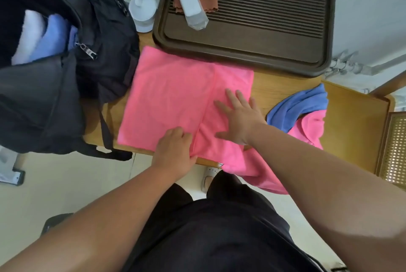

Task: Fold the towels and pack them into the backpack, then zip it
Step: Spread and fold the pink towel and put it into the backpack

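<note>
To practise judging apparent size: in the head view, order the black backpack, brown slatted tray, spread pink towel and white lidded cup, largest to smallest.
1. black backpack, though partly cropped by the frame.
2. brown slatted tray and spread pink towel: too alike to rank.
3. white lidded cup.

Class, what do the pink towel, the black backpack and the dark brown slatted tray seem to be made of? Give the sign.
The pink towel: probably microfibre cloth; matt, fuzzy, drapes limply. The black backpack: likely woven nylon or polyester; slack creases, faint sheen. The dark brown slatted tray: plastic or wood, unclear; smooth, rounded corners, satin finish.
</note>
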Demonstrator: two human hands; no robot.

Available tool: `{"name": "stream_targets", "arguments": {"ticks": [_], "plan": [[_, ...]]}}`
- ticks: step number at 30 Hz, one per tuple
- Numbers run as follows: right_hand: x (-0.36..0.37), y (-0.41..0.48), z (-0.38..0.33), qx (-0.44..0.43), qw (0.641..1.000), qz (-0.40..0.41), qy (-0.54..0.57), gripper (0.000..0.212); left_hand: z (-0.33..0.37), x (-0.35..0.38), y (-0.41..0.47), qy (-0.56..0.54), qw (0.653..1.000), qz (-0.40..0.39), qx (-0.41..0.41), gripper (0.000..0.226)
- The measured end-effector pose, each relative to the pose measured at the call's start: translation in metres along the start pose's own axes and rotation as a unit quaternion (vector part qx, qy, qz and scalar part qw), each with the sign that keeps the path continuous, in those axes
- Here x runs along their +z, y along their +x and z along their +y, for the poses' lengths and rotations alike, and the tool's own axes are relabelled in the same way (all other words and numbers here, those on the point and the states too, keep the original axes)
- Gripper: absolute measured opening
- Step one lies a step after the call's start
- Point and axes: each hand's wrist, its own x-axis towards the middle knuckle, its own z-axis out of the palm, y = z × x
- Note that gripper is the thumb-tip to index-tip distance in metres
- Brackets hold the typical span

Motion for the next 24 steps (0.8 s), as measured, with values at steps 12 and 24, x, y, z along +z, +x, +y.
{"name": "stream_targets", "arguments": {"ticks": [12, 24], "plan": [[0.032, -0.037, -0.01, -0.01, 0.995, -0.052, -0.082, 0.138, -0.006, 0.004, -0.022, -0.099, 0.994, 0.009, -0.034, 0.008], [-0.025, 0.04, -0.019, 0.013, 0.988, 0.067, 0.137, 0.074, -0.007, -0.006, -0.03, -0.134, 0.988, 0.039, -0.069, 0.015]]}}
